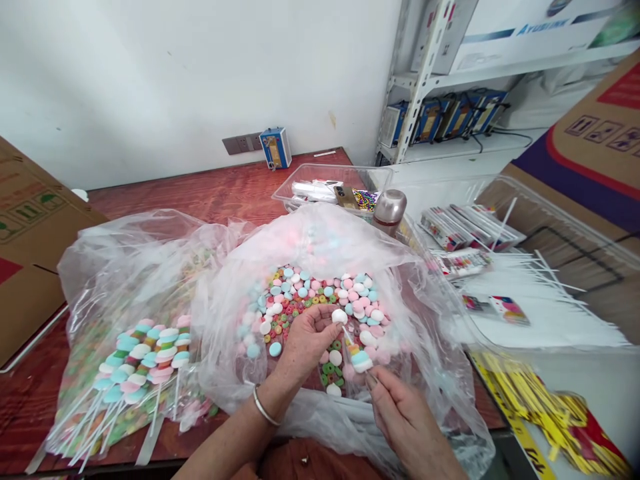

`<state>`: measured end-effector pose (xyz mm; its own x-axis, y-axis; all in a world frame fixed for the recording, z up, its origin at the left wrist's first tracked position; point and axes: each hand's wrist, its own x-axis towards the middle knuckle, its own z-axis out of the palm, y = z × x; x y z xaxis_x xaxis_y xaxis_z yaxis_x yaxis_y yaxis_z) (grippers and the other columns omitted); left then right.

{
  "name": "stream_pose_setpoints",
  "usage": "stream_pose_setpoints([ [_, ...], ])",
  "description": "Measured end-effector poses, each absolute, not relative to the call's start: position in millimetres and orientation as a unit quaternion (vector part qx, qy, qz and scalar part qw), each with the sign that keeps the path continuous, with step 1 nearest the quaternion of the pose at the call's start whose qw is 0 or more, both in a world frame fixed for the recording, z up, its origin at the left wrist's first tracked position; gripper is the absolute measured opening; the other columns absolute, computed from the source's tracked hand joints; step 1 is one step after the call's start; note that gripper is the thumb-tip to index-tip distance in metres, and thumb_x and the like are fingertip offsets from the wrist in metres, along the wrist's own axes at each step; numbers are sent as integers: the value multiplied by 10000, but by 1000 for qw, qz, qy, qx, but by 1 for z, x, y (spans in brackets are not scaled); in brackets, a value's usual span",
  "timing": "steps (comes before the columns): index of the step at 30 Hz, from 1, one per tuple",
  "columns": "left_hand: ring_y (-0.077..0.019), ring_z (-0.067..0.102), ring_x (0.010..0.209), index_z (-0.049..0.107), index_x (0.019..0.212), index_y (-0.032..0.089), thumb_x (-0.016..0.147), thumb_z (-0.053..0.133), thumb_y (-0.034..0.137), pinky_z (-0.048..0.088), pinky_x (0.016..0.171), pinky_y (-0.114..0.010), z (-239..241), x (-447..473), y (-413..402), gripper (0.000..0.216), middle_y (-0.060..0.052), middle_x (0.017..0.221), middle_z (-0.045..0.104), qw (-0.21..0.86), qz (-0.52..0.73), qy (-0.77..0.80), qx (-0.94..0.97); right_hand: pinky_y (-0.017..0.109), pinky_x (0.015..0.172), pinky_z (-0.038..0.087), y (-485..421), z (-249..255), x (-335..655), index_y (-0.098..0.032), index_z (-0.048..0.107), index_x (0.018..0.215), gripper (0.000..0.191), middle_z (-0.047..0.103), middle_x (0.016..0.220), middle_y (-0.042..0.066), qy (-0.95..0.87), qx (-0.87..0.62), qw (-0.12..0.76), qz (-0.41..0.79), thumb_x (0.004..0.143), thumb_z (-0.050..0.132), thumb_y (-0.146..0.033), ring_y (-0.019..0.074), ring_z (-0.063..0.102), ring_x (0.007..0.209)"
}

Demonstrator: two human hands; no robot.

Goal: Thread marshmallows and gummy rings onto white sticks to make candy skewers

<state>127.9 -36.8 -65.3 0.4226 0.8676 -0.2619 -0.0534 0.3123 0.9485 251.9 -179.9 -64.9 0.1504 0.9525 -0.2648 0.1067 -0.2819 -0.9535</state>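
Between the thumb and fingers of my left hand (311, 337) is a white marshmallow (339, 316), at the tip of a thin stick. My right hand (403, 410) pinches the lower end of that candy skewer (359, 357), which carries blue and white marshmallows and coloured rings. Both hands are over an opened clear plastic bag (320, 233). Inside it lie loose pink, white and blue marshmallows (357, 293) and green and red candy rings (333, 370). To the left, several filled skewers (145, 357) rest on another plastic bag (100, 267) of coloured rings.
Behind the bag are a clear tray (330, 175) with a phone and beads, and a metal flask (390, 210). At right stands a clear bin (540, 333) of white sticks and packets, with yellow ties (540, 400) below. Cardboard boxes (35, 247) flank the red wooden table (175, 193).
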Motion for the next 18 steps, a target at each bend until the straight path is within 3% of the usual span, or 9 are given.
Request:
stream_pose_setpoints([
  [6, -160, 691, 754, 651, 1039, 143, 711, 774, 307, 544, 665, -245, -66, 127, -39, 387, -56, 874, 739, 687, 312, 417, 506, 216, 375, 149, -177, -65, 252, -225, 475, 777, 340, 306, 491, -101, -368, -613, 443, 540, 956, 400, -505, 78, 229, 410],
  [12, -152, 682, 739, 647, 1006, 150, 765, 715, 240, 522, 620, -211, -65, 130, -44, 267, -48, 815, 732, 652, 311, 423, 547, 201, 356, 196, -173, -59, 244, -212, 488, 861, 335, 329, 442, -128, -285, -608, 463, 579, 933, 429, -534, 63, 213, 352],
  [18, -150, 669, 748, 674, 999, 163, 781, 653, 169, 545, 676, -243, -67, 131, -48, 220, -42, 842, 718, 612, 335, 405, 591, 191, 339, 187, -169, -65, 236, -209, 484, 836, 343, 333, 438, -135, -258, -597, 490, 581, 903, 472, -545, 47, 196, 333],
])
